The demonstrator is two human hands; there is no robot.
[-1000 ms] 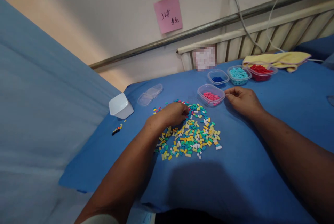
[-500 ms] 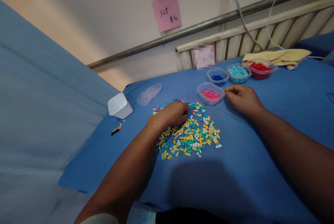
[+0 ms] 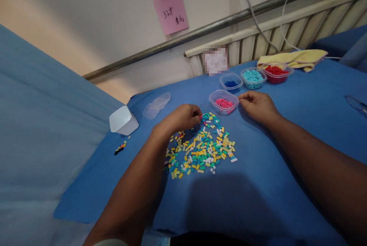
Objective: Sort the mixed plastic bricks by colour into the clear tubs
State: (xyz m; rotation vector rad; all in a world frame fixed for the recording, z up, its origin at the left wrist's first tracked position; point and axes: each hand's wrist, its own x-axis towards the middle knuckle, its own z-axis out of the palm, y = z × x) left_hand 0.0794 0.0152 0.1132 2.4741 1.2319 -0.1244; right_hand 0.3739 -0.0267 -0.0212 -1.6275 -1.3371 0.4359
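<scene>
My left hand (image 3: 187, 117) is over the far side of a loose pile of small toy building bricks (image 3: 205, 152), in yellow, green, white and teal. Its fingers are pinched together, and a bit of pink brick (image 3: 201, 117) shows at the tips. On the right, my right hand (image 3: 257, 105) rests on the blue cloth with thumb and fingers closed at the rim of a clear plastic tub (image 3: 211, 102). Inside that tub lie pink bricks (image 3: 224, 103). The undersides of both hands are hidden.
Behind stand tubs of dark blue bricks (image 3: 231, 84), light blue bricks (image 3: 252, 75) and red bricks (image 3: 275, 70), beside a yellow cloth (image 3: 292, 59). Leftward are clear lids (image 3: 157, 105), a white container (image 3: 124, 121) and several stray bricks (image 3: 120, 148). A radiator (image 3: 249, 47) lines the wall.
My left hand has lifted slightly toward the far edge of the pile, with pink now showing at its fingertips. My right hand stays by the pink-brick tub. The whole view has shifted slightly.
</scene>
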